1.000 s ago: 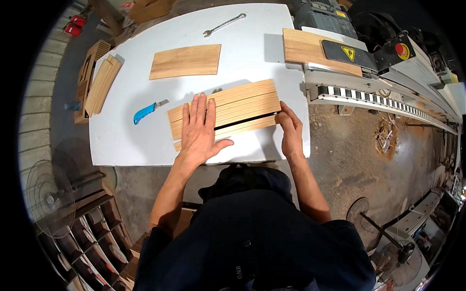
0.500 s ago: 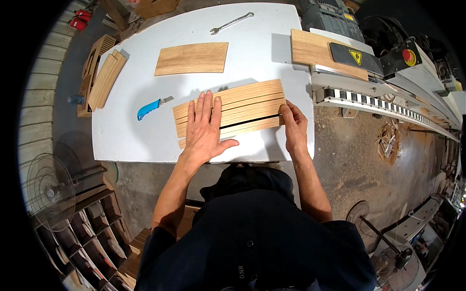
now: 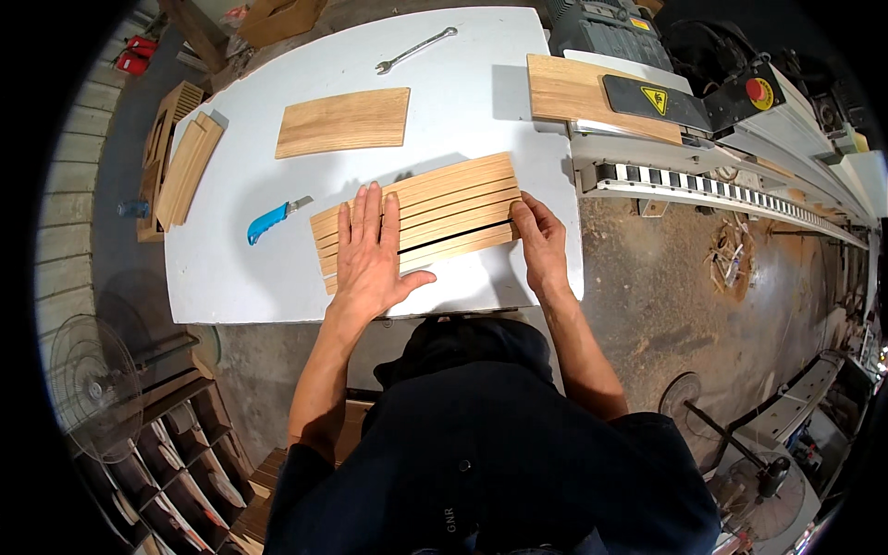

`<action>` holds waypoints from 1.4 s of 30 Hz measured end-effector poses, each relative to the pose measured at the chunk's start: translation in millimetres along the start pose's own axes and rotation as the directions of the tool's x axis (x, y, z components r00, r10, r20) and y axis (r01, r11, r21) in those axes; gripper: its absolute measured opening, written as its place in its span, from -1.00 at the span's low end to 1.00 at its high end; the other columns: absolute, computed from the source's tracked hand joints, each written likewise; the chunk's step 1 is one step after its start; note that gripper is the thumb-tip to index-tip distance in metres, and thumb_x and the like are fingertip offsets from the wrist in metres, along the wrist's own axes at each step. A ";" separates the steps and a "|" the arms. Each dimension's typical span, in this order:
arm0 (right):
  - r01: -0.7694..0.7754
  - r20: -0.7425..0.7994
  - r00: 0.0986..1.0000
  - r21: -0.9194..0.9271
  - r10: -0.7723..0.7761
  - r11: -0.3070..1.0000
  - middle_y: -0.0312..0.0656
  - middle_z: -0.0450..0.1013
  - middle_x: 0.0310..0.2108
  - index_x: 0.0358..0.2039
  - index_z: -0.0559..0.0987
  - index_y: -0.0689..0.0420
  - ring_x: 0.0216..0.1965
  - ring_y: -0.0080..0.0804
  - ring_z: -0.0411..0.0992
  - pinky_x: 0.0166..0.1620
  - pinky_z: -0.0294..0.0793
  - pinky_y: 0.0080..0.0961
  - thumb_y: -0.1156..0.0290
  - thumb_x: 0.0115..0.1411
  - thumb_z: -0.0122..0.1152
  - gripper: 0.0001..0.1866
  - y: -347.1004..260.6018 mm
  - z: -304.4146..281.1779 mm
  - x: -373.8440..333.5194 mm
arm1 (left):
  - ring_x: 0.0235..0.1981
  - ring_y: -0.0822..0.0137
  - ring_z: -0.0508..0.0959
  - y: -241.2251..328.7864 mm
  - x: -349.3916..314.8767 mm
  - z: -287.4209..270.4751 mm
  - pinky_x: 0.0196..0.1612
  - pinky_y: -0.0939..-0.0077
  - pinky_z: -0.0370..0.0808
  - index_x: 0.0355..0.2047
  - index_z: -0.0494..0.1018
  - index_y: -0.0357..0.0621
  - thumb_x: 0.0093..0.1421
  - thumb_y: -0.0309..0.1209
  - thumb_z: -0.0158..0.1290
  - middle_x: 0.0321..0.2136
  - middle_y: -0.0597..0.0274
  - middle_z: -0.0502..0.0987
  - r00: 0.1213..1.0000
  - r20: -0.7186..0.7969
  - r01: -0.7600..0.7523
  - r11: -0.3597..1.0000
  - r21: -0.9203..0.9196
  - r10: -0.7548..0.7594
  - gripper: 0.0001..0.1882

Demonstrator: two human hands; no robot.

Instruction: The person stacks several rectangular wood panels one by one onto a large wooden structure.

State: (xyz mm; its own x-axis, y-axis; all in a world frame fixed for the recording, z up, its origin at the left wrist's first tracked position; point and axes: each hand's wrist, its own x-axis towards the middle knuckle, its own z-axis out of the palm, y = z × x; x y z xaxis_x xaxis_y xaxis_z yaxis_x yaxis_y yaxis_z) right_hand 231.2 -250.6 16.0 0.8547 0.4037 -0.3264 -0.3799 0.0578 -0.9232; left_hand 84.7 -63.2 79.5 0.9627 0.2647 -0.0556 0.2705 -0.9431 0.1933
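Note:
Several narrow wooden slats [image 3: 444, 196] lie side by side on the white table, tilted slightly up toward the right. Thin dark lines part them, and a wider black gap runs between two of the nearer ones. My left hand [image 3: 370, 264] rests flat across their left part, fingers stretched out and thumb spread toward the right. At the right end, my right hand [image 3: 544, 242] pinches the tip of a slat beside the black gap between thumb and fingers. A blue utility knife [image 3: 268, 225] with its blade out lies left of the slats.
Beyond the slats lie a wooden board [image 3: 342, 122] and a wrench [image 3: 416, 51]. Curved wooden pieces [image 3: 190, 171] sit at the table's left edge. A machine with a red button [image 3: 759, 92] and a board [image 3: 564, 88] on it adjoins the right side.
The whole view has shifted a little, so the table sits further left in it. Both hands keep their places on the slats.

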 end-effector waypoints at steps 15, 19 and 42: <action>-0.032 -0.024 0.999 0.004 0.032 0.999 -0.03 0.43 -0.08 0.05 0.37 0.44 -0.08 -0.41 0.39 0.00 0.35 -0.55 0.26 0.16 0.18 -0.43 -19.2 6.5 19.5 | 0.32 -0.21 -0.13 0.5 0.3 0.6 0.29 -0.14 -0.17 0.23 -0.03 -0.46 -0.29 0.09 0.31 0.26 -0.33 -0.09 0.999 -0.033 -0.030 0.999 0.037 0.031 0.24; -0.074 0.005 0.997 0.041 0.074 0.996 -0.08 0.44 -0.13 0.02 0.39 0.42 -0.13 -0.44 0.38 -0.04 0.36 -0.57 0.26 0.15 0.20 -0.46 -22.3 10.8 21.9 | 0.31 -0.22 -0.12 1.6 1.9 -1.7 0.28 -0.15 -0.16 0.22 -0.03 -0.47 -0.27 0.09 0.30 0.26 -0.35 -0.08 1.000 -0.016 -0.020 0.999 0.041 0.021 0.23; -0.070 0.086 0.994 -0.015 0.071 0.997 -0.11 0.46 -0.16 0.04 0.40 0.37 -0.18 -0.50 0.38 -0.08 0.37 -0.59 0.26 0.19 0.17 -0.49 -25.1 8.3 47.0 | 0.32 -0.17 -0.10 2.5 3.6 0.6 0.29 -0.13 -0.15 0.21 0.02 -0.46 -0.24 0.02 0.32 0.27 -0.30 -0.08 0.999 -0.025 0.021 1.000 0.018 -0.021 0.16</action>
State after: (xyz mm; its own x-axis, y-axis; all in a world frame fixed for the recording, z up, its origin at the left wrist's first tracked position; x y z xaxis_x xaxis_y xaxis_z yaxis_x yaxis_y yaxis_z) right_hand 278.0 -225.5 25.6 0.7916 0.4841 -0.3728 -0.4335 0.0151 -0.9010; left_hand 88.8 -64.7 79.2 0.9566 0.2894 -0.0349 0.2909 -0.9407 0.1744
